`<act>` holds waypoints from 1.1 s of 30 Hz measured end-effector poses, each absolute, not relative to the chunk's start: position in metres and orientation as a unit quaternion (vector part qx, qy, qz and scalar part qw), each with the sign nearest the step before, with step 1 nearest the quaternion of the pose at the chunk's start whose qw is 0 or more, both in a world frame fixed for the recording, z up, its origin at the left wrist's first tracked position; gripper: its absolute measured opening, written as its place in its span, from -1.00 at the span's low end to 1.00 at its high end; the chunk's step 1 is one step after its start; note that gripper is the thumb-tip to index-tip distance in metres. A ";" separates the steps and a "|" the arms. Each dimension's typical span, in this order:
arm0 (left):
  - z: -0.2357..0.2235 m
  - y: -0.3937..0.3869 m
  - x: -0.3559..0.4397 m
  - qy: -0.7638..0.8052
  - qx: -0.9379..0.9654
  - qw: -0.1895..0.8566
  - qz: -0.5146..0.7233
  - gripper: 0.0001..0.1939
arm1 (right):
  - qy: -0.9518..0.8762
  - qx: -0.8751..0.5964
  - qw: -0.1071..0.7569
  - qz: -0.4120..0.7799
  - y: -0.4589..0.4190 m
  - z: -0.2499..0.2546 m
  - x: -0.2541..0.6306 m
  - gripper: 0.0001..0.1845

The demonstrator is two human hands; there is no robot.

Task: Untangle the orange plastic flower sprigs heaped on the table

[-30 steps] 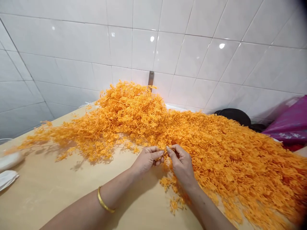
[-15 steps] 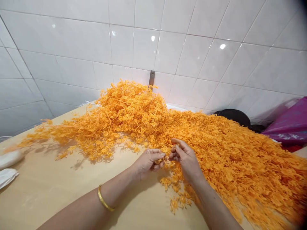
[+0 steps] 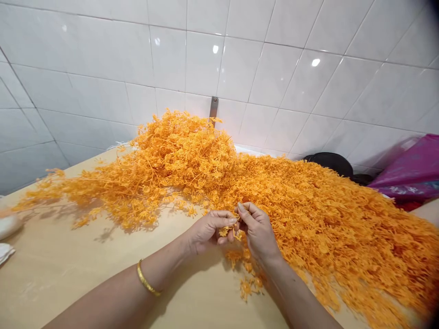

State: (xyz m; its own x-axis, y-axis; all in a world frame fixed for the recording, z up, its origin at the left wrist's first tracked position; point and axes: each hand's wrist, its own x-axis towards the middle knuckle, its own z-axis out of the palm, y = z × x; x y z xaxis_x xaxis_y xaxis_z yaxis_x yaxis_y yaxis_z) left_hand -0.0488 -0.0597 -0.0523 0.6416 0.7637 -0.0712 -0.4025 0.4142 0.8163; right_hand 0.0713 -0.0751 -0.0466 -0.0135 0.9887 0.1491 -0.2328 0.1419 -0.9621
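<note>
My left hand, on an arm with a gold bangle, is closed in a pinch on a small orange artificial flower sprig. Fingers and thumb of my right hand are pressed together at the upper end of the same sprig, close against the left fingertips. What exactly lies between the right fingertips is partly hidden. Just beyond both hands spreads a large heap of orange artificial flower sprays. A few loose blossoms rest on the table below the right hand.
The pale tabletop meets a white tiled wall. A taller bunch of orange sprays stands near a metal strip. Black round objects and a purple cloth or bag are at the back right. White items lie at the left edge.
My right hand has moved left and come up against the left fingertips, closing the small gap between them. The whole view has shifted slightly.
</note>
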 end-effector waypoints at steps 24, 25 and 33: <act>-0.062 -0.055 -0.045 0.309 0.302 0.718 0.546 -0.84 | -0.559 -0.469 0.419 0.540 -0.080 -0.049 0.076 -0.71; -0.062 -0.055 -0.045 0.311 0.309 0.716 0.543 -0.84 | -0.576 -0.475 0.411 0.524 -0.080 -0.050 0.075 -0.71; -0.053 -0.055 -0.053 0.390 0.434 0.650 0.486 -0.73 | -0.683 -0.520 0.409 0.309 -0.075 -0.044 0.088 -0.82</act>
State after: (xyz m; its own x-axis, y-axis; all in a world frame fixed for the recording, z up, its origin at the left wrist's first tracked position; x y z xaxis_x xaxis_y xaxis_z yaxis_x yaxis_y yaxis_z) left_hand -0.0530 -0.0551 -0.0527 0.2228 0.9710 -0.0862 -0.2931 0.1510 0.9441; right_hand 0.0883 -0.0748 -0.0439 -0.1235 0.9637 0.2368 0.4569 0.2671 -0.8485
